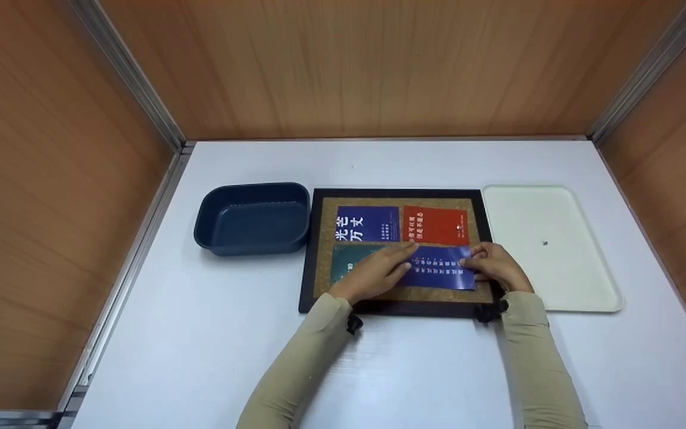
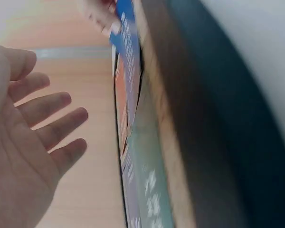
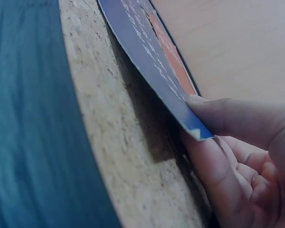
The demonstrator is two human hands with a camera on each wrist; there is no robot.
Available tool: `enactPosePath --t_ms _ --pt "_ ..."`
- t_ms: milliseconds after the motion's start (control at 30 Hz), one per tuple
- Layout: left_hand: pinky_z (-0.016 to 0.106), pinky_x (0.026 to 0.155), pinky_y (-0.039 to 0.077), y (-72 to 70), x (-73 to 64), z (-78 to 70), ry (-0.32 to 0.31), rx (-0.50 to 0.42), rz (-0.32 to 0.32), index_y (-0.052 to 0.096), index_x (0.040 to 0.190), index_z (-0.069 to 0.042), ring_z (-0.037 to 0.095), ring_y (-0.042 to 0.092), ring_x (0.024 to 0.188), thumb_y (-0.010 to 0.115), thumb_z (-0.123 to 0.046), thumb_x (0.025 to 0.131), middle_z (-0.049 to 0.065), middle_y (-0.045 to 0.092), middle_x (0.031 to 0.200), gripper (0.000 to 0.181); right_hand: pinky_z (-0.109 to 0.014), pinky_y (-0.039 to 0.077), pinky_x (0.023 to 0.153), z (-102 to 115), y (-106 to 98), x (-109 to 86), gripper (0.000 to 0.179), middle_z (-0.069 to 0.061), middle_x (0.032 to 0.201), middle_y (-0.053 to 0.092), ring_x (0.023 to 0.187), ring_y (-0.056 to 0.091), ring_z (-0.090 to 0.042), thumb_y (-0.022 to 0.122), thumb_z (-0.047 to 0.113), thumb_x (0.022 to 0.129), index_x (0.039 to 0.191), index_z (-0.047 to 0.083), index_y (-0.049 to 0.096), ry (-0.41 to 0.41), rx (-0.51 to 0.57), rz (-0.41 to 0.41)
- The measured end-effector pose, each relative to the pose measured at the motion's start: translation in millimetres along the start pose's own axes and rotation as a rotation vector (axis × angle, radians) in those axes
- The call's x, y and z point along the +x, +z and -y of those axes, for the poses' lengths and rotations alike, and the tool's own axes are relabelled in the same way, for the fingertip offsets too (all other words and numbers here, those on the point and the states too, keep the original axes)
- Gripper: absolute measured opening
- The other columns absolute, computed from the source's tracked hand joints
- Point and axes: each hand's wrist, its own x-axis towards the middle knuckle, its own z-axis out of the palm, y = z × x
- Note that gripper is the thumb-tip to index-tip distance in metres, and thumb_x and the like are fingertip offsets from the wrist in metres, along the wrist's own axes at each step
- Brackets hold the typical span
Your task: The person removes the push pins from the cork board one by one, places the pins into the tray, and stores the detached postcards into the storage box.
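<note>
A blue card with white writing (image 1: 442,268) lies over the lower right of a dark-framed cork board (image 1: 426,294). My right hand (image 1: 496,266) pinches its right end between thumb and fingers; the right wrist view shows that end of the card (image 3: 180,110) lifted off the cork. Above the board, near the card's left end, is my left hand (image 1: 375,274), its fingers extended and holding nothing in the left wrist view. A green card (image 1: 349,257), partly hidden by the left hand, lies at lower left. Another blue card (image 1: 373,223) and a red card (image 1: 441,225) lie along the top.
Left of the board stands a dark blue bin (image 1: 259,229). A pale tray (image 1: 563,268) sits to the right, with a small dark object (image 1: 545,243) on it. Wooden panels (image 1: 379,71) enclose the white table (image 1: 212,333) at the back and sides.
</note>
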Motion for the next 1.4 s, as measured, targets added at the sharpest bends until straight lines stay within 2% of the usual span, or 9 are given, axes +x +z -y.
enactPosePath --t_ms 133,333,600,900,1133,1400 --pt "0.040 0.117 0.028 -21.0 -7.9 11.3 -0.033 -0.040 -0.086 0.028 0.152 -0.025 0.023 0.032 0.144 0.039 -0.029 0.105 -0.002 0.028 0.158 0.048 -0.021 0.056 0.058 8 0 -5.9 0.036 -0.002 0.085 0.050 0.066 0.058 -0.007 0.070 0.012 0.085 0.108 -0.005 0.047 -0.003 0.008 0.011" --pt "0.047 0.119 0.022 -48.9 -28.5 35.3 -0.106 -0.058 -0.222 0.032 0.151 -0.021 0.026 0.027 0.146 0.041 -0.028 0.104 0.002 0.029 0.158 0.049 -0.021 0.057 0.058 4 3 -2.1 0.037 -0.001 0.084 0.050 0.065 0.057 -0.007 0.070 0.011 0.085 0.108 -0.006 0.047 0.000 0.020 0.007" --pt "0.046 0.118 0.027 -70.8 -60.2 75.1 -0.149 -0.056 -0.493 0.038 0.148 -0.012 0.028 0.033 0.143 0.047 -0.020 0.102 0.008 0.037 0.154 0.047 -0.021 0.056 0.057 -1 3 1.5 0.039 -0.003 0.085 0.051 0.066 0.057 -0.007 0.071 0.015 0.085 0.108 -0.006 0.048 -0.008 -0.015 -0.004" --pt "0.049 0.117 0.026 -82.5 -92.1 114.5 -0.261 -0.044 -0.612 0.040 0.146 -0.007 0.032 0.032 0.142 0.046 -0.021 0.103 0.011 0.038 0.153 0.046 -0.021 0.056 0.056 -2 0 0.8 0.038 -0.002 0.082 0.052 0.064 0.058 -0.007 0.071 0.013 0.085 0.108 -0.006 0.048 -0.007 -0.003 -0.002" --pt "0.048 0.119 0.022 -105.0 -116.8 140.1 -0.323 -0.044 -0.742 0.041 0.145 -0.004 0.035 0.031 0.142 0.045 -0.018 0.102 0.014 0.039 0.152 0.045 -0.021 0.057 0.057 -5 0 0.5 0.038 -0.002 0.084 0.052 0.065 0.057 -0.006 0.072 0.012 0.084 0.107 -0.006 0.048 -0.004 0.010 -0.009" --pt "0.046 0.120 0.019 -131.0 -143.2 159.5 -0.434 -0.076 -0.809 0.036 0.148 -0.008 0.031 0.025 0.146 0.044 -0.024 0.103 0.010 0.035 0.155 0.049 -0.020 0.056 0.057 -4 -1 -0.4 0.037 -0.001 0.085 0.051 0.067 0.057 -0.006 0.071 0.012 0.084 0.107 -0.004 0.048 -0.003 0.026 -0.005"
